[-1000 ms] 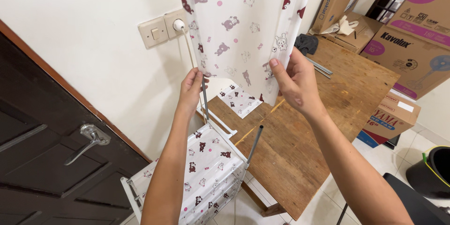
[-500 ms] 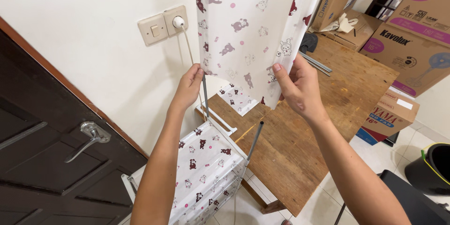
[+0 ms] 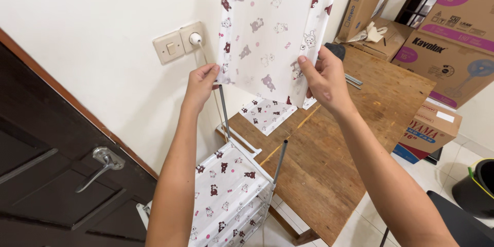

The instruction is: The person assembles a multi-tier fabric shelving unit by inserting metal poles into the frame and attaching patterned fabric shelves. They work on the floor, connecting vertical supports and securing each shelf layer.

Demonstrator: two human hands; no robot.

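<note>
Two hands (image 3: 203, 80) (image 3: 323, 77) holding printed fabric panel (image 3: 270, 36) upright, long axis vertical

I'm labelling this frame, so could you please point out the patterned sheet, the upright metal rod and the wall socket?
patterned sheet (image 3: 267, 36), head view, middle of the raised panel.
upright metal rod (image 3: 280, 162), head view, midway up the shaft.
wall socket (image 3: 191, 38), head view, plate by the white plug.

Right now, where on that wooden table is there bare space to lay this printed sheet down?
The middle and near end of the wooden table are bare, between the small printed piece by the wall and the right edge. The far end is crowded with cardboard boxes and metal rods. Both hands, left and right, hold the printed sheet.
</note>
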